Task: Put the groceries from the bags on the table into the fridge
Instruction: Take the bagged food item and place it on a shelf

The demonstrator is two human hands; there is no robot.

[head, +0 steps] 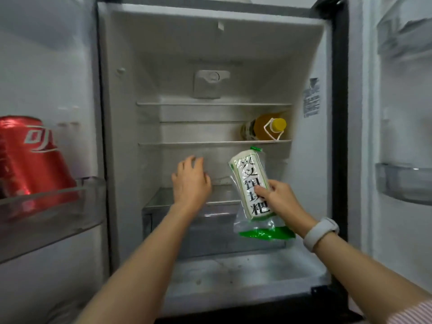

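Rice cake pack (252, 187) headed for a roomy fridge (121, 136)
Right hand (278, 197) gripped the pack's middle, just under the shelf edge (210, 143); left hand (190, 181) hung open beside it, over the drawer (187, 230).

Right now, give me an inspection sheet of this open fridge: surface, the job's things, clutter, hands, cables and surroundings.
Surface: glass shelf in the open fridge, bare on its left part; clear crisper drawer below.
Job's things: plastic-wrapped white rice cake, upright, held in front of the space under the shelf; yellow-capped bottle of amber liquid lying on the shelf at the right.
Clutter: red cola cans in the left door bin.
Hands: left hand reaches in with nothing in it; right hand grips the rice cake, white wristband on that wrist.
Cables: nothing seen.
Surroundings: right door shelves, contents unclear; label on the inner right wall.
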